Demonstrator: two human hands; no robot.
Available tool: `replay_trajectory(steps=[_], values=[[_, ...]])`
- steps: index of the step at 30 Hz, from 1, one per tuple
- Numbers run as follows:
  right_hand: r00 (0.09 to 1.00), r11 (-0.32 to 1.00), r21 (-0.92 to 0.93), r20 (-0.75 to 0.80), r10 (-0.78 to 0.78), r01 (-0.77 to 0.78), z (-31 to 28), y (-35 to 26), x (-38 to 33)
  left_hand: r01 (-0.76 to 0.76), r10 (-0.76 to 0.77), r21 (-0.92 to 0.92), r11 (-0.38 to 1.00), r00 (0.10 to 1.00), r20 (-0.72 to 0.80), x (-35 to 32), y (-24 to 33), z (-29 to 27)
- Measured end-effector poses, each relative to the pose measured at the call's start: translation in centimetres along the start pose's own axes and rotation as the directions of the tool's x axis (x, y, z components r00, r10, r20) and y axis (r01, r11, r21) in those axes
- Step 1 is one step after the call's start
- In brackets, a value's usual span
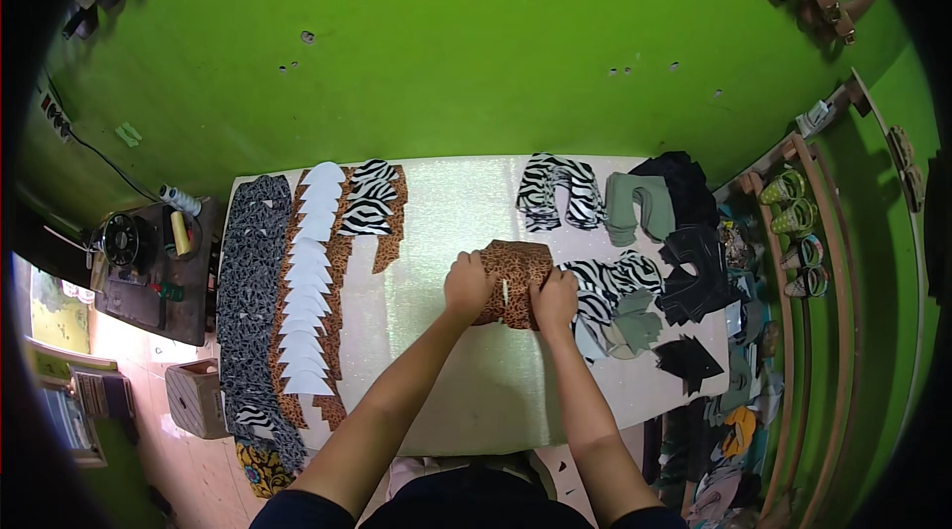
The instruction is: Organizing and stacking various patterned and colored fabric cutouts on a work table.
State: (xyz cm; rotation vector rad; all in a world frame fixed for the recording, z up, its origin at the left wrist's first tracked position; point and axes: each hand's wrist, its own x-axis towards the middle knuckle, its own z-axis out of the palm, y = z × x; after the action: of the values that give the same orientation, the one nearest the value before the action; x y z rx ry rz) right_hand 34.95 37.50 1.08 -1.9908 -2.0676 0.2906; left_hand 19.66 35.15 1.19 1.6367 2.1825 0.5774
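Observation:
Over the middle of the table, a brown leopard-print fabric piece [516,266] is gripped between my two hands, with a small pale slit-like spot near its centre. My left hand [468,285] closes on its left edge, fingers curled. At the opposite edge my right hand [555,301] pinches the fabric, its thumb on top. Just beyond my right hand lie zebra-print pieces [607,283] and olive green cut pieces [635,323], partly overlapping. A white table [446,380] with a shiny surface lies underneath.
On the left are grey patterned pieces [256,281] and an overlapping row of white curved pieces [305,316] on leopard print. Black pieces [694,276] lie at the right. A dark side table [178,281] carries thread cones. Sandals hang on a wooden rack [808,331].

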Motion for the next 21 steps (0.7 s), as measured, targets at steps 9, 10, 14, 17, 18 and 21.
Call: replay_trajectory(steps=[9,10,14,17,18,21], values=[[0.993,0.994,0.101,0.105,-0.058,0.048,0.6,1.4,1.2,0.075,-0.086,-0.134,0.988,0.993,-0.081,-0.5,1.2,0.3],[0.992,0.993,0.106,0.105,-0.071,0.060,0.3,1.1,1.2,0.075,-0.085,-0.116,0.990,0.993,-0.086,-0.7,1.4,0.1],[0.912,0.869,0.277,-0.166,-0.376,0.409,-1.1,0.1,2.2,0.003,-0.026,-0.145,0.989,0.987,-0.160,-1.9,2.1,-0.7],[0.810,0.749,0.309,-0.242,-0.534,0.586,-2.8,-0.9,3.0,-0.013,-0.010,-0.141,0.990,0.987,-0.162,-3.0,2.0,-1.0],[0.802,0.740,0.311,-0.246,-0.544,0.597,-2.9,-0.9,3.2,-0.008,-0.016,-0.139,0.990,0.985,-0.174,-3.2,2.0,-1.1],[0.753,0.677,0.334,-0.231,-0.616,0.656,-3.4,-1.1,3.4,0.047,-0.064,-0.136,0.990,0.990,-0.122,-3.5,2.3,-1.7]])
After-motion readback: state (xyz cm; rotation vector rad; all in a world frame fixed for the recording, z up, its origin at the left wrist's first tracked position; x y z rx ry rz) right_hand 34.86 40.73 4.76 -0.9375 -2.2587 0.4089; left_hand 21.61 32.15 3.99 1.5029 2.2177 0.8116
